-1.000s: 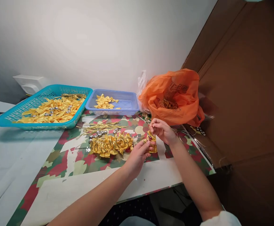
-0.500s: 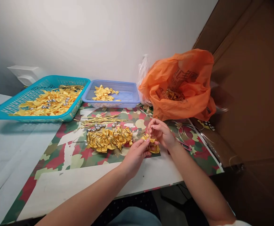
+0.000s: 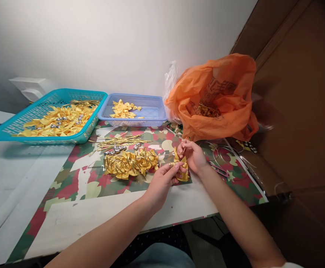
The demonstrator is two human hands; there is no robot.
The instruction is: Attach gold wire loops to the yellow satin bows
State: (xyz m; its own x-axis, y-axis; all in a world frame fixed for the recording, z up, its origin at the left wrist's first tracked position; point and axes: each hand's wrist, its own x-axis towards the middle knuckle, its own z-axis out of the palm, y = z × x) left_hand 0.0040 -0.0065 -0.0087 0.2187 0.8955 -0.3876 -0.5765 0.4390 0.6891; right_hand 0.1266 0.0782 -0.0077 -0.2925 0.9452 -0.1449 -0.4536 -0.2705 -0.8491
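My left hand (image 3: 163, 180) is closed in a pinch on a shiny gold ribbon bow (image 3: 183, 175), low over the mat's front edge. Gold wire coils show beside its thumb. Just above and right, my right hand (image 3: 194, 158) has its fingertips pinched together on a thin gold wire tie (image 3: 184, 146); the fingers partly hide it. A heap of gold bows with coiled wires (image 3: 130, 164) lies left of my hands. Behind that heap are loose straight gold wire ties (image 3: 120, 141) and several small silver bells (image 3: 114, 150).
A teal basket (image 3: 49, 140) of gold bows, bells and ties stands at the back left. Beside it is a blue basket (image 3: 152, 121) with more bows. An orange plastic bag (image 3: 218, 128) stands open behind my right hand. Pink-handled scissors (image 3: 220, 171) lie right of my right wrist.
My right hand has risen slightly away from my left, drawing the gold wire up. More gold coil now shows at my left fingertips. The view has shifted a little.
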